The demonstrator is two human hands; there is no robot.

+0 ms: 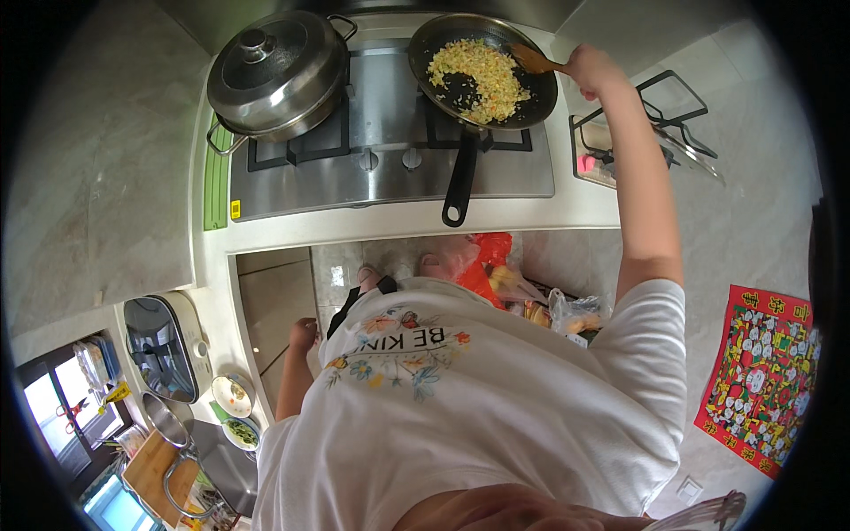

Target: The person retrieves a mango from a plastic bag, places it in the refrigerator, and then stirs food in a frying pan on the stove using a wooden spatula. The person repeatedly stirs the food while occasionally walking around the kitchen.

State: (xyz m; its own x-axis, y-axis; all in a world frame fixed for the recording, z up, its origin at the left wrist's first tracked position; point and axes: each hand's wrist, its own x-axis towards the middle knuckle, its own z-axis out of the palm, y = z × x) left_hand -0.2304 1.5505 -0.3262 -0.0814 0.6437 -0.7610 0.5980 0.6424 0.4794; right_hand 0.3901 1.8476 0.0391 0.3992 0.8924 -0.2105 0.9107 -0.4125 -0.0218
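Observation:
My right hand (593,71) grips the handle of a wooden spatula (531,61). Its blade rests at the right side of a black frying pan (425,73), against finely chopped, pale yellow food with orange and green bits (495,79). The pan sits on the right burner of a steel gas hob (385,119), its black handle (459,182) pointing towards me. On the left burner stands a lidded steel pot (285,93). My left hand (303,334) hangs low beside my body, its fingers curled; whether anything is inside is hidden.
Right of the hob, a black wire rack (584,174) holds boards and utensils. Plastic bags (511,282) with produce lie on the floor. To the left are an appliance (163,348), a bowl of chopped greens (240,433), a sink (229,464) and a wooden board (156,464).

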